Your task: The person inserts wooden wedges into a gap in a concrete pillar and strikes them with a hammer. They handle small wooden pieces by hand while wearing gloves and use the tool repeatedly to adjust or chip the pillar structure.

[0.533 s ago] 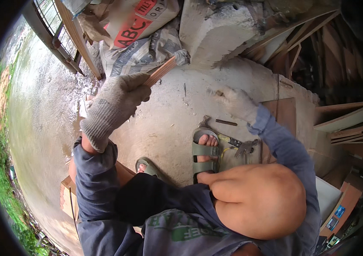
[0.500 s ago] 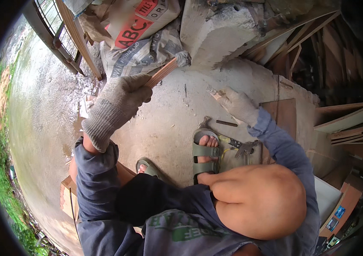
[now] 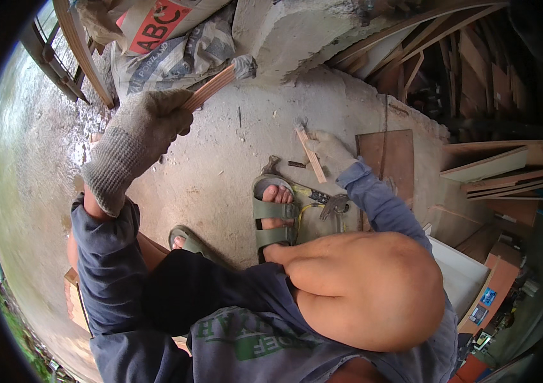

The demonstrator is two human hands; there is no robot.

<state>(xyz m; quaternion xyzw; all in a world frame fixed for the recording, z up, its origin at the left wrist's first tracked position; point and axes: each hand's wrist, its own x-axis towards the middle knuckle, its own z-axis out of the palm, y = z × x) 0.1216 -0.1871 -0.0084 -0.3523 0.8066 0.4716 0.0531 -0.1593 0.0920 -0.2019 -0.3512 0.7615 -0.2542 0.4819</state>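
My left hand (image 3: pixel 144 131), in a grey knit glove, is closed around a reddish wooden stick (image 3: pixel 213 86). The stick slants up and right, and a grey lump (image 3: pixel 244 67) covers its far end. My right hand (image 3: pixel 330 153), gloved too, holds a thin pale wooden strip (image 3: pixel 310 155) by its side, low over the concrete floor. A small greyish bit (image 3: pixel 301 121) shows at the strip's upper end; I cannot tell what it is. Near that hand a short dark bar (image 3: pixel 296 164) lies on the floor. A hammer-like metal head (image 3: pixel 334 205) rests beside my sandalled foot.
Cement bags (image 3: pixel 182 51) are stacked at the far left, next to a rough concrete block (image 3: pixel 284 38). A brown board (image 3: pixel 386 163) lies to the right. Leaning and stacked wood pieces (image 3: pixel 508 169) fill the right side. My bare knee (image 3: pixel 374 290) rises in front.
The whole view has shifted, so most things appear further left. My right hand has turned the wooden strip, and its length now shows. The left hand keeps its grip on the stick.
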